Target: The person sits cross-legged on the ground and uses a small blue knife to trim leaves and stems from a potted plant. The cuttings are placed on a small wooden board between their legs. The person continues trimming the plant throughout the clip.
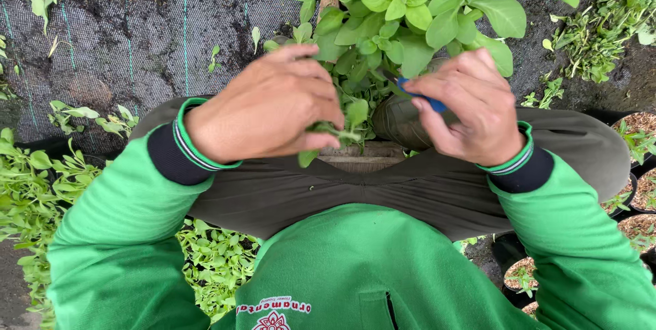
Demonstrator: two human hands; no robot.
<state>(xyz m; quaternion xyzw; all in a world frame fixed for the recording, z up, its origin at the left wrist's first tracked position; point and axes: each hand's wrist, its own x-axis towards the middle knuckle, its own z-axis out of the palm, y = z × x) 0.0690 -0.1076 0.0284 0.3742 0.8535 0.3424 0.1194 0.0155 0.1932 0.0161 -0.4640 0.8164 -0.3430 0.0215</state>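
My left hand (pixel 270 106) pinches a small green cutting (pixel 339 130) between thumb and fingers, its leaves poking out below the fingertips. My right hand (pixel 471 106) is closed around a blue-handled cutting tool (pixel 418 93), whose dark blade points left toward the cutting. Both hands hover just in front of a bushy green plant (pixel 410 9) that grows between my knees. Green sleeves with dark cuffs cover both wrists.
Black ground fabric (pixel 150 36) lies to the left, strewn with loose leaves. A pile of green cuttings (pixel 212 262) sits at my lower left. Small dark pots (pixel 639 132) with soil and seedlings stand at the right. Clipped stems (pixel 601 36) lie at the upper right.
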